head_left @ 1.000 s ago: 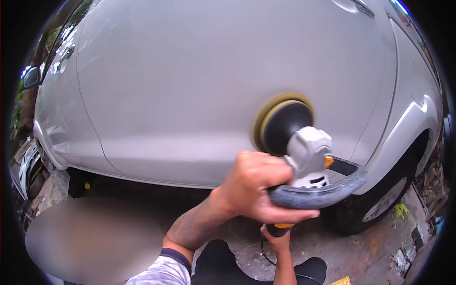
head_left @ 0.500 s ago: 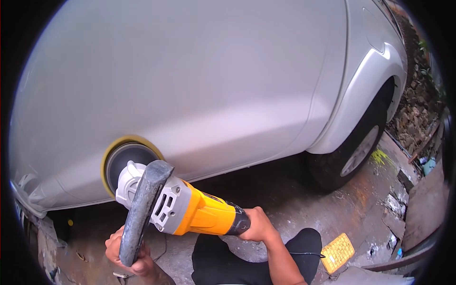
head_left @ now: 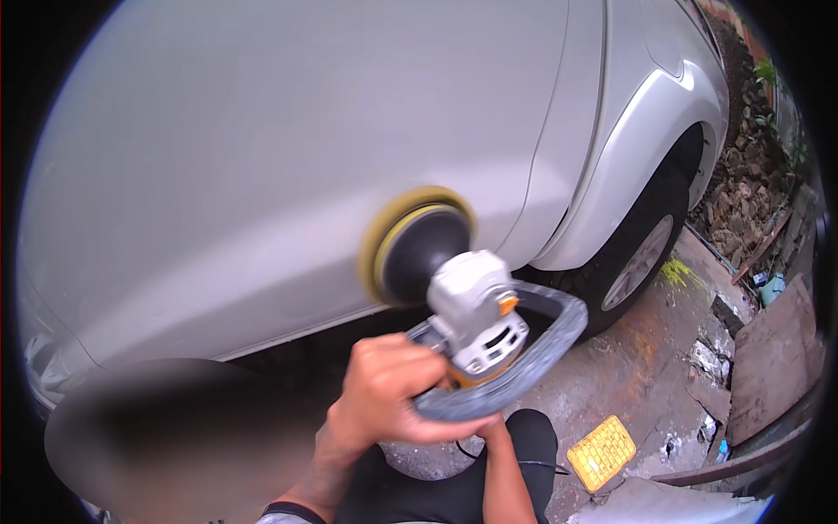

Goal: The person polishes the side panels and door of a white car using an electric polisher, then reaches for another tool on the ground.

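Note:
A yellow and grey car polisher (head_left: 476, 297) stands in front of the side of a silver-grey car (head_left: 262, 131). Its round yellow foam pad (head_left: 377, 240) lies against the lower door panel, smeared as if spinning. My left hand (head_left: 388, 389) is closed around the left side of the grey loop handle (head_left: 541, 371). Behind that handle, my right hand (head_left: 491, 428) is mostly hidden; it is at the rear of the polisher's body, where it gripped a moment earlier.
The car's wheel (head_left: 642, 262) stands to the right. A yellow perforated pad (head_left: 602, 452) lies on the concrete floor (head_left: 620, 375) beside my knee, near a dark cord. Boards (head_left: 777, 358), broken concrete and rubble (head_left: 746, 183) line the right side. A blurred patch covers the lower left.
The polisher has moved right along the door, towards the wheel, and has turned so that its loop handle now points right. Both hands went with it.

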Demonstrator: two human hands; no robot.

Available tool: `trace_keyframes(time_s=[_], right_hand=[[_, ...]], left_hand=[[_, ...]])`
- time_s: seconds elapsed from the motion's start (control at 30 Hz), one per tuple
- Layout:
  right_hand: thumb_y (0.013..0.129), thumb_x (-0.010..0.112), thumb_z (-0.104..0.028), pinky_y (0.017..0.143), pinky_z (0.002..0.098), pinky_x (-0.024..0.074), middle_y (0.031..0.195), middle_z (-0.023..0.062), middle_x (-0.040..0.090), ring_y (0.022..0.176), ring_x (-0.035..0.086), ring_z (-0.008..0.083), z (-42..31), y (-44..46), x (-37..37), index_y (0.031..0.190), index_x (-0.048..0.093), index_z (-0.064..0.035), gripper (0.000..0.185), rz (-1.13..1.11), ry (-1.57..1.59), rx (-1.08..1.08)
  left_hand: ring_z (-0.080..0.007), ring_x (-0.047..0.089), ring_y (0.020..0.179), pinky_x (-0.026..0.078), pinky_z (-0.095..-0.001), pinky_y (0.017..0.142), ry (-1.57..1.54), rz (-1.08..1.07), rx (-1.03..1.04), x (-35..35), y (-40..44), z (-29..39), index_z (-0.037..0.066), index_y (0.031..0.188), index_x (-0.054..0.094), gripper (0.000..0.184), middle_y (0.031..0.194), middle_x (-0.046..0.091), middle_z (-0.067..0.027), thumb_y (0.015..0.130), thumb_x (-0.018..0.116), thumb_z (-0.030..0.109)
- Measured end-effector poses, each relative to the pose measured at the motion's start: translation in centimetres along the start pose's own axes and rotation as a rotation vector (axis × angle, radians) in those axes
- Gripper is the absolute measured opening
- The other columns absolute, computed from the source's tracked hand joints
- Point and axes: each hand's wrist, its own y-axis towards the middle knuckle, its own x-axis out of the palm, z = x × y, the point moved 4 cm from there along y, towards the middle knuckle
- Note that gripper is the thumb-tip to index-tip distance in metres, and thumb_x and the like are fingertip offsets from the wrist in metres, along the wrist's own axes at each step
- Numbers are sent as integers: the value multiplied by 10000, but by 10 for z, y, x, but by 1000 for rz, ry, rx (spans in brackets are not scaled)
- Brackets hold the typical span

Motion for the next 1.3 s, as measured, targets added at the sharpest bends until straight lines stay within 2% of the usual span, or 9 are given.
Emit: trace_keyframes(time_s=[0.07,0.1,0.23,0.33,0.57,0.83,0.87,0.97,1.3], right_hand=[[676,884,-172,982,402,508,1210,171,701,1138,659,285,52,-11,4,1114,699,3,507,104,-167,-92],[719,875,-176,1003,402,489,1265,145,659,1189,618,277,44,-15,6,1196,658,4,554,104,92,148],[792,816,-67,921,357,530,1162,82,678,1076,652,202,51,-11,25,1219,613,-28,474,-59,274,284],[812,827,-202,964,389,510,1198,111,694,1088,648,204,87,-16,35,1238,635,10,513,6,225,140],[817,813,-201,959,391,514,1194,123,706,1084,662,212,53,-9,91,1219,648,10,483,-212,264,240],[823,794,-198,952,393,520,1188,139,722,1079,680,223,-10,-2,156,1195,666,10,445,-301,275,414],[787,787,-151,948,396,527,1190,181,722,1096,699,289,-49,8,153,1154,688,2,410,-433,-79,141],[736,746,-56,938,420,533,1147,217,709,1117,668,397,-34,11,175,1094,693,-13,364,-461,-109,101],[808,768,-156,1033,410,494,1257,208,688,1230,632,344,26,-5,164,1238,663,-41,457,-596,-19,274]], left_hand=[[-189,549,478,405,-305,500,8,-44,26,23,21,-4,121,558,537,486,534,534,-16,618,926,408],[-202,573,501,425,-315,515,-1,-46,37,34,28,-8,113,566,545,480,554,552,-27,632,919,406],[-307,639,586,496,-388,576,-64,-58,24,53,32,-19,83,633,604,196,597,601,-63,613,773,182],[-289,625,562,471,-381,548,40,-37,-11,39,9,-17,96,626,588,195,593,591,-59,622,768,172],[-185,449,395,340,-304,455,56,223,39,-45,-66,-2,131,515,508,332,468,447,-3,621,807,35],[-187,421,404,340,-314,478,69,291,-107,-118,-151,-7,118,497,460,352,465,409,-1,642,773,47],[-181,416,405,336,-317,482,66,298,-106,-125,-162,-8,115,496,448,363,467,411,0,657,769,66],[-179,405,405,330,-328,495,96,268,-121,-138,-191,-8,111,493,421,389,468,410,-1,693,755,108],[-224,469,434,377,-323,512,172,-20,-191,-75,-171,-11,118,535,469,320,494,436,-28,623,774,74]])
